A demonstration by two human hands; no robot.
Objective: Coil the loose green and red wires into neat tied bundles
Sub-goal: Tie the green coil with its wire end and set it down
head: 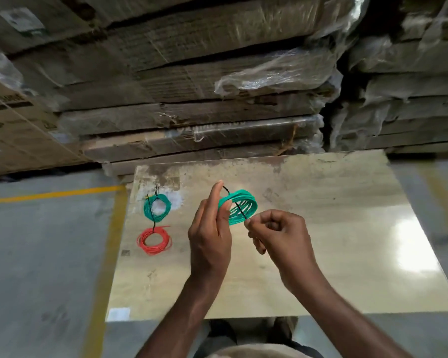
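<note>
- Hovering above the middle of the tabletop, both hands held a green coil clear of the surface.
- The coil stood on edge, its ring tilted so the opening faced left and toward the person; its axis ran roughly left to right, and the loops fanned apart slightly on the right.
- A thin black tie crossed the coil from upper left to lower right.
- The left hand stood upright, fingers pressed against the coil's left rim, and its raised fingertips pinched the tie's upper end.
- The right hand was curled into a loose fist, thumb and forefinger pinching the tie's lower end just at the coil's bottom edge.
- A second green coil lay flat on the left part of the tabletop, a black tie across it with ends poking away from the person.
- A red coil lay flat just nearer the person, almost touching the green one, with one loose end jutting to the right.
- Wrapped cardboard stacks stood behind the tabletop.
- Yellow lines marked the grey floor on the left.
</note>
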